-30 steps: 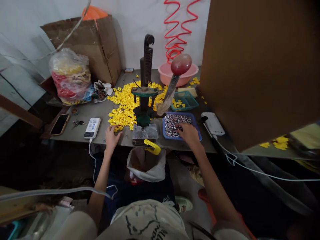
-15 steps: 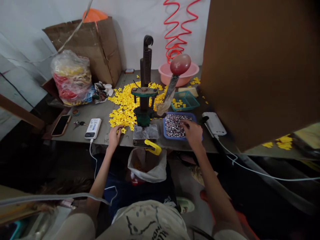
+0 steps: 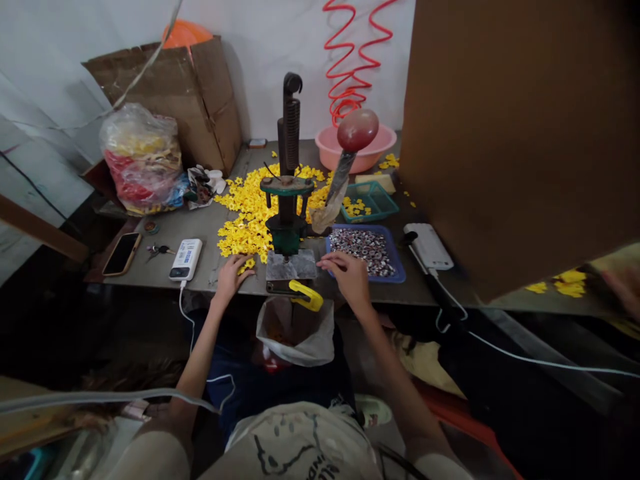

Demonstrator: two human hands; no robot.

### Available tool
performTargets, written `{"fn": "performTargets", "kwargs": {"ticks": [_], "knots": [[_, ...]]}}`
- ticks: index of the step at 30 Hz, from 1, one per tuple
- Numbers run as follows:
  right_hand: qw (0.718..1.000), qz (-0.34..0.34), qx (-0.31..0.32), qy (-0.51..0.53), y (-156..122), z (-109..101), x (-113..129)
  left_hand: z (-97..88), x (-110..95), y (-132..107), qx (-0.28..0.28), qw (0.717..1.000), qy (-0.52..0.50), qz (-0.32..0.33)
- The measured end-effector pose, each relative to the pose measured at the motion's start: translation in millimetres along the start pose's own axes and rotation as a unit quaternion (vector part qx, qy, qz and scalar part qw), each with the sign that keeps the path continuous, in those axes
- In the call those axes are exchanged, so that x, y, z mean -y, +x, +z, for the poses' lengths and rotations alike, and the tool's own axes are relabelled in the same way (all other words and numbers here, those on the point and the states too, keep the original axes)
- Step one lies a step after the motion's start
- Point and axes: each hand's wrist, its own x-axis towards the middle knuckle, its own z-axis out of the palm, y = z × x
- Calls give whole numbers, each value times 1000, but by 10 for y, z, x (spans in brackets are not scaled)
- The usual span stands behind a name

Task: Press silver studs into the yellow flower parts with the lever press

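Observation:
A green hand press (image 3: 287,213) with a red ball lever (image 3: 357,130) stands on the grey table (image 3: 200,227), its base plate (image 3: 291,265) at the front edge. My left hand (image 3: 233,273) rests at the near edge of a pile of small yellow pieces (image 3: 250,213), fingers curled on a yellow piece. My right hand (image 3: 347,275) sits between the base plate and a blue tray (image 3: 395,263) of small silver parts, fingers pinched together; what they hold is too small to name.
A bag (image 3: 295,330) hangs under the press beside a yellow clamp (image 3: 306,293). On the table lie a power bank (image 3: 186,259), keys (image 3: 159,251), a phone (image 3: 121,253), a white charger (image 3: 427,245), a green basket (image 3: 370,200) and a pink basin (image 3: 367,150). A brown cardboard sheet (image 3: 520,133) blocks the right.
My right hand has left the blue tray and moved left toward the press base. My left hand has shifted slightly right into the edge of the yellow pile.

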Motion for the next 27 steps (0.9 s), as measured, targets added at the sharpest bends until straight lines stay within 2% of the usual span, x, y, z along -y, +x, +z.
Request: {"fn": "performTargets", "kwargs": {"ticks": [3, 6, 9, 12, 14, 17, 23, 27], "knots": [[997, 23, 29, 62, -76, 205, 25, -6, 6, 10, -2, 1000, -22, 6], [992, 35, 70, 97, -155, 450, 62, 14, -124, 12, -40, 996, -80, -17], [993, -15, 84, 80, -193, 682, 107, 11, -422, -42, -67, 986, -150, -31], [995, -71, 55, 37, -174, 836, 131, -25, -770, -121, -75, 977, -201, -10], [995, -87, 38, 13, -152, 881, 129, -41, -943, -156, -85, 972, -219, -6], [994, -101, 43, -1, -140, 882, 112, -23, -1058, -172, -82, 968, -236, -4], [992, -103, 68, 13, -176, 812, 75, 59, -1064, -161, -67, 963, -260, -8], [991, -116, 50, -34, -205, 779, 87, 87, -1066, -165, -55, 965, -255, 1]]}}
